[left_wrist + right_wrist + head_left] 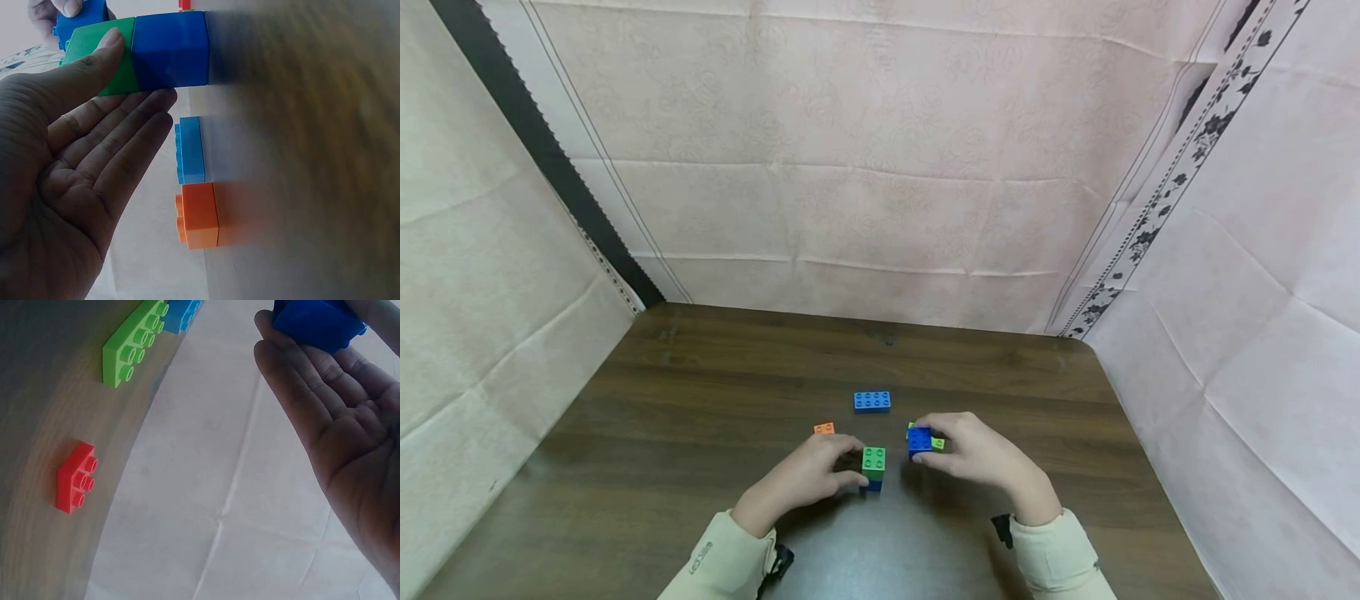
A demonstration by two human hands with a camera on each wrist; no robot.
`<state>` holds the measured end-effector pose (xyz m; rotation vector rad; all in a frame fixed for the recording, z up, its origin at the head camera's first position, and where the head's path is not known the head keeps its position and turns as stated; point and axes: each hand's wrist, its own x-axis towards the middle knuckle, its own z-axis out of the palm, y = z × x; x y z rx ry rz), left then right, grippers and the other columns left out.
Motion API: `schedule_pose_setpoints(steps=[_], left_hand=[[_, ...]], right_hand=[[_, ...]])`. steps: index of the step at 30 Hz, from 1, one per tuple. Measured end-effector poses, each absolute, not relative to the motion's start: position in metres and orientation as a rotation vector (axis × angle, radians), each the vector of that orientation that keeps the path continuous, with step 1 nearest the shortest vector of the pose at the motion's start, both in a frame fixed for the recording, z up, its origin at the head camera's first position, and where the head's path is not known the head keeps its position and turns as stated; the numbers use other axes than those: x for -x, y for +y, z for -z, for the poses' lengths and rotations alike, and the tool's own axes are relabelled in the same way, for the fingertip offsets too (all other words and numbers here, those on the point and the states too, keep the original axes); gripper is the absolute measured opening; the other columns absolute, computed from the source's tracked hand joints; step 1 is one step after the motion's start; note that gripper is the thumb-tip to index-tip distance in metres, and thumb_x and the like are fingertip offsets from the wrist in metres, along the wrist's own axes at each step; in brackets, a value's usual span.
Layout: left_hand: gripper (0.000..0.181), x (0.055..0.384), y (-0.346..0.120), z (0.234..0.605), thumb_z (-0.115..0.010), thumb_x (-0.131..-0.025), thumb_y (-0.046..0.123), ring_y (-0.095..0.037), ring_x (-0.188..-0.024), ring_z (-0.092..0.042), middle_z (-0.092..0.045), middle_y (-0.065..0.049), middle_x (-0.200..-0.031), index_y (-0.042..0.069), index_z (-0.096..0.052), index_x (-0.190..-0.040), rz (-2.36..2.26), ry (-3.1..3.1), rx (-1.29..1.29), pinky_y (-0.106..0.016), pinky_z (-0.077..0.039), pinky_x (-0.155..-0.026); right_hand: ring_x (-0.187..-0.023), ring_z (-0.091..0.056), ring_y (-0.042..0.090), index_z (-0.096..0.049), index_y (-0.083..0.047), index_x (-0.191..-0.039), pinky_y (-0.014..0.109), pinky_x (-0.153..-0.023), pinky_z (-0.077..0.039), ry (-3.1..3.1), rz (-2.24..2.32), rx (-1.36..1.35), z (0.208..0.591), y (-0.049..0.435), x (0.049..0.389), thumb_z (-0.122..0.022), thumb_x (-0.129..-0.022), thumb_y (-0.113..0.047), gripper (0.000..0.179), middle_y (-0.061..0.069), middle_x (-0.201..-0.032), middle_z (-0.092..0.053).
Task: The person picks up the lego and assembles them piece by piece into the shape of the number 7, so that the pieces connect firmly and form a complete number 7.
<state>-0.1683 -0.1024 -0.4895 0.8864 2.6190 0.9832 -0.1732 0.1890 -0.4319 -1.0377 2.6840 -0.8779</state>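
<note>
My left hand [811, 473] pinches a green brick [873, 460] between thumb and fingers. Under it is a dark blue brick [170, 50], stacked flush with the green one and with its base right at the tabletop. To the right, my right hand [981, 454] grips another blue brick [919, 440], thumb on one side and fingers on the other. That brick is held up off the table, studs facing up in the head view. It partly covers a lime green brick [937, 444] lying behind it.
A lighter blue brick [872, 402] lies farther back on the wooden table [737, 375]. An orange brick [824, 428] sits just beyond the left hand. In the right wrist view a red brick [76, 478] lies near the lime green one. Pale cloth walls [865, 167] surround the table.
</note>
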Motion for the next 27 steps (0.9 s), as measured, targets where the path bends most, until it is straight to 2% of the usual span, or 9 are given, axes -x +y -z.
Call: schedule_pose_setpoints(steps=[5,13,22,27], left_hand=[[0.043,0.168,-0.102,0.489,-0.076,-0.091,0.036,-0.010,-0.103,-0.065,-0.070,0.001,-0.115,0.010,-0.068,-0.123,-0.988,2.620,-0.893,-0.036,-0.056,-0.089],[0.042,0.168,-0.102,0.490,-0.076,-0.091,0.036,-0.010,-0.102,-0.065,-0.070,0.001,-0.115,0.010,-0.068,-0.123,-0.985,2.625,-0.895,-0.035,-0.056,-0.088],[0.042,0.168,-0.102,0.490,-0.076,-0.091,0.036,-0.010,-0.102,-0.066,-0.070,0.002,-0.114,0.010,-0.068,-0.123,-0.995,2.624,-0.894,-0.035,-0.056,-0.088],[0.042,0.169,-0.102,0.490,-0.075,-0.091,0.037,-0.008,-0.101,-0.065,-0.070,0.003,-0.113,0.011,-0.068,-0.123,-1.001,2.619,-0.901,-0.034,-0.056,-0.088]], right_hand=[[-0.084,-0.063,0.008,-0.065,-0.011,-0.124,0.037,-0.078,-0.059,2.674,0.902,1.049,0.430,0.187,0.173,-0.074,-0.094,-0.030,0.037,-0.005,-0.104,-0.069],[-0.087,-0.063,0.008,-0.064,-0.012,-0.126,0.039,-0.080,-0.059,2.658,0.911,1.044,0.426,0.181,0.173,-0.073,-0.095,-0.031,0.037,-0.005,-0.107,-0.069],[-0.083,-0.062,0.011,-0.064,-0.013,-0.125,0.025,-0.074,-0.055,2.670,0.905,1.079,0.418,0.173,0.174,-0.073,-0.095,-0.029,0.035,-0.009,-0.100,-0.067],[-0.082,-0.062,0.012,-0.064,-0.014,-0.127,0.025,-0.073,-0.056,2.664,0.908,1.082,0.416,0.168,0.174,-0.072,-0.096,-0.031,0.036,-0.010,-0.101,-0.067]])
